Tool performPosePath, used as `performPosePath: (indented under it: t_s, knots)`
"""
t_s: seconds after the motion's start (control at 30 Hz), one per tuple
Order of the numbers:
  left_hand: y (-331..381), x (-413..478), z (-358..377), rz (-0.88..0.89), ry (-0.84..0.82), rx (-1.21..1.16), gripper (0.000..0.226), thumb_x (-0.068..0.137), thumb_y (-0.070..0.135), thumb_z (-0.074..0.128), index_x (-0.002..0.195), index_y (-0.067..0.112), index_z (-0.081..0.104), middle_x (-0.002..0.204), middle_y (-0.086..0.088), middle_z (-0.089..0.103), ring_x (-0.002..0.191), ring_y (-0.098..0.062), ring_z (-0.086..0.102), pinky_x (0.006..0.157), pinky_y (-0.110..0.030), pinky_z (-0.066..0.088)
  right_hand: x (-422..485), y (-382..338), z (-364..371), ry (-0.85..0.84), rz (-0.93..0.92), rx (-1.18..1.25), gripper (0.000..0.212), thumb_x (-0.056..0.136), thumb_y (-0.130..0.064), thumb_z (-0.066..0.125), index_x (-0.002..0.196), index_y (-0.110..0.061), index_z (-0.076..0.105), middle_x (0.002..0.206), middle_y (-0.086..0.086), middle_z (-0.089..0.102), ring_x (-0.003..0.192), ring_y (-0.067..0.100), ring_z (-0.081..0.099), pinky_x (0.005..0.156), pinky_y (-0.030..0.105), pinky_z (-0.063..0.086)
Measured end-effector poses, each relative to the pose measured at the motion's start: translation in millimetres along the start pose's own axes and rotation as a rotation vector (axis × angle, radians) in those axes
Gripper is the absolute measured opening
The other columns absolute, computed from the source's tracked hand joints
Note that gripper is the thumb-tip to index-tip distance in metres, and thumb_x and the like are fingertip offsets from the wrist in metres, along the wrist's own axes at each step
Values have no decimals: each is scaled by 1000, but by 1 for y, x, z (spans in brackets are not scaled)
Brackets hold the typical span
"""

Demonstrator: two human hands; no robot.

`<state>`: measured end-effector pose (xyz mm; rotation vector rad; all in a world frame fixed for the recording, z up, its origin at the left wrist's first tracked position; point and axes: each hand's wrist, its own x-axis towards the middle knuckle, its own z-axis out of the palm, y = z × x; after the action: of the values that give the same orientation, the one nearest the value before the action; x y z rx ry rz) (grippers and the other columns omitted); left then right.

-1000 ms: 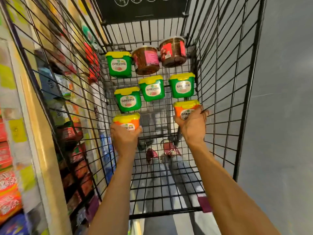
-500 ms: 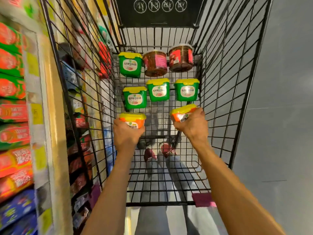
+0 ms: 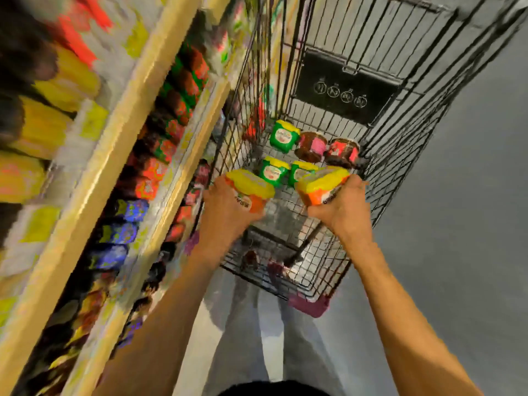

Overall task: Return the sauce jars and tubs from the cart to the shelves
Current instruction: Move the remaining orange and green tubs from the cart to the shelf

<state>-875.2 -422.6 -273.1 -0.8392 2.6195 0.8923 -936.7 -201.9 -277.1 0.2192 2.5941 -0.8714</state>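
though shelves (image 3: 125,121) blur, left grip (image 3: 228,215) holds left orange tub (image 3: 251,183), right grip (image 3: 341,210) holds right orange tub (image 3: 323,182).

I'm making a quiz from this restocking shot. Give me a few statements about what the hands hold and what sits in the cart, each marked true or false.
1. The left hand grips an orange tub with a yellow lid. True.
2. The right hand is empty. False: it grips a second orange tub.
3. A pink-labelled jar and a red-labelled jar stand at the far end of the cart. True.
4. The tubs on the cart floor are blue. False: the green tubs there have yellow lids.
5. The shelves run along the person's right. False: they are on the left.
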Motion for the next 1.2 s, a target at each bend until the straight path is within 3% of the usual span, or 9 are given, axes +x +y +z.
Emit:
performPosePath:
  t_s: [0.13, 0.23, 0.37, 0.53, 0.63, 0.77, 0.9, 1.07, 1.2]
  knots:
    - [0, -42, -43, 12, 138, -214, 73, 54, 64, 88, 112, 30, 57, 108, 6, 67, 104, -11, 64, 94, -33, 54, -28, -28, -30, -37, -182, -1, 85, 54, -38, 89, 121, -12, 43, 112, 6, 58, 99, 31, 62, 75, 40, 51]
    - [-4, -76, -75, -95, 242, -208, 95, 50, 59, 89, 125, 14, 52, 121, -8, 62, 110, -26, 61, 95, -43, 53, -48, -62, -44, -46, -295, -60, 84, 60, -40, 90, 123, -9, 45, 104, 3, 60, 96, 29, 62, 68, 33, 40]
    - [-18, -131, -130, -41, 420, -339, 74, 57, 55, 91, 114, 23, 57, 107, 7, 63, 100, -5, 57, 99, -26, 48, -76, -118, -51, -76, -466, -73, 78, 51, -59, 87, 114, -26, 53, 106, -5, 66, 93, 22, 66, 75, 40, 55]
    - [-47, -226, -183, -61, 711, -340, 48, 66, 36, 92, 100, 20, 63, 100, 8, 65, 97, -6, 65, 84, -33, 56, -131, -181, -41, -142, -726, -141, 92, 50, -77, 80, 118, -24, 48, 108, 3, 65, 98, 30, 67, 78, 44, 56]
    - [-80, -290, -187, -238, 902, -273, 75, 62, 56, 87, 111, 9, 56, 102, -6, 54, 97, -25, 58, 82, -42, 54, -187, -203, -36, -184, -873, -110, 88, 58, -64, 84, 118, -14, 45, 111, 12, 65, 99, 35, 64, 73, 41, 52]
    - [-115, -392, -189, -427, 979, -400, 77, 60, 37, 93, 118, 6, 54, 119, -9, 62, 110, -29, 61, 90, -35, 53, -279, -209, -21, -259, -1060, -45, 85, 59, -58, 88, 118, -12, 47, 113, 13, 65, 104, 34, 62, 67, 32, 37]
    - [-150, -503, -171, -499, 1071, -627, 37, 63, 18, 91, 75, 28, 58, 61, 25, 67, 59, 9, 62, 52, -10, 49, -387, -195, -8, -396, -1211, -4, 76, 59, -48, 91, 113, -18, 46, 108, 8, 68, 100, 33, 63, 64, 31, 34]
    - [-193, -632, -128, -645, 1275, -680, 66, 51, 32, 96, 106, 27, 60, 99, 5, 68, 76, 2, 67, 55, -10, 48, -510, -171, 16, -567, -1366, 15, 74, 59, -49, 90, 109, -27, 41, 106, 1, 64, 99, 29, 63, 68, 30, 36]
    - [-222, -719, -96, -802, 1406, -625, 83, 40, 59, 84, 111, 30, 51, 109, 3, 66, 96, -16, 66, 78, -34, 56, -588, -152, 42, -682, -1481, -10, 85, 56, -45, 92, 123, -18, 46, 113, 2, 64, 100, 25, 63, 68, 29, 37]
